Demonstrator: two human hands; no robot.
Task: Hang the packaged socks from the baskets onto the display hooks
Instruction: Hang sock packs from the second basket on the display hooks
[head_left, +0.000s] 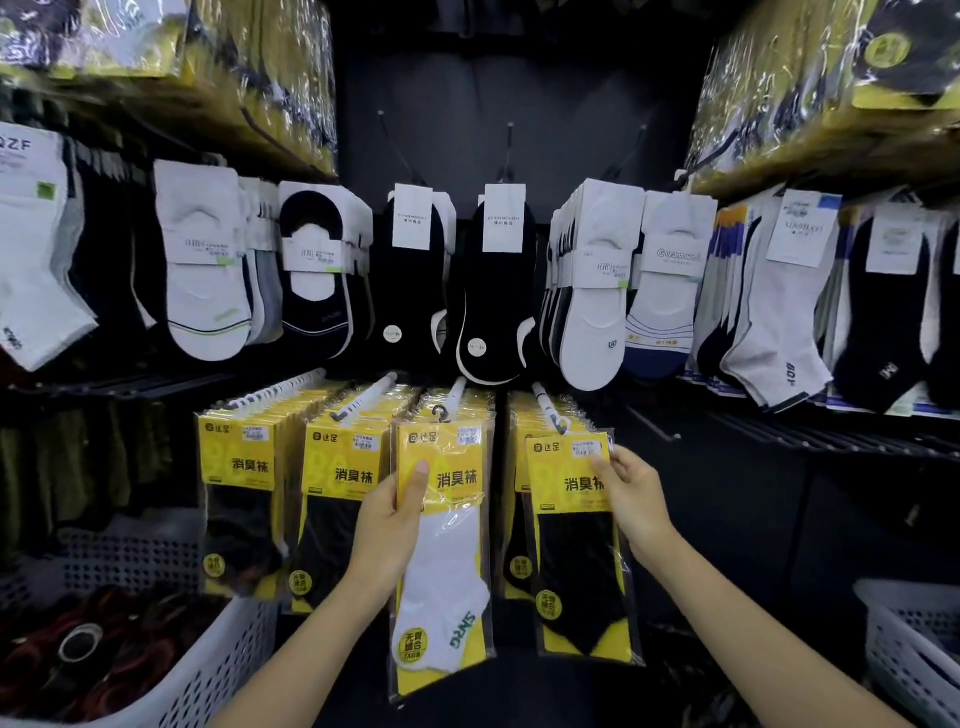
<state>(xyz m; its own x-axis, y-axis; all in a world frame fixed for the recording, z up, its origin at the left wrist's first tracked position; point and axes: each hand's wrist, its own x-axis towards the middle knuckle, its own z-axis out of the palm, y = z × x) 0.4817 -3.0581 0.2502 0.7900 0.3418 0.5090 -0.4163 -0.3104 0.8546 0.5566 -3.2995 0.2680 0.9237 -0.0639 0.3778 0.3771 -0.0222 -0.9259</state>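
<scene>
Upright white-sock pack (447, 571) just below hook (441, 413); black-sock pack (576, 561) beside.

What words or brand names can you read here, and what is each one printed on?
"消臭袜": white-sock pack in the left hand, black-sock pack in the right hand.
"达足": their top corners.
"SNRG", roughly: the white sock.
"QZF": white card at far left.
"Guanwei", roughly: white sock card.
Price stickers, black socks' cards: too blurred.

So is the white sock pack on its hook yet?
Cannot tell: the white sock pack, gripped by the left hand, has its hanger right at the display hook tip.
</scene>
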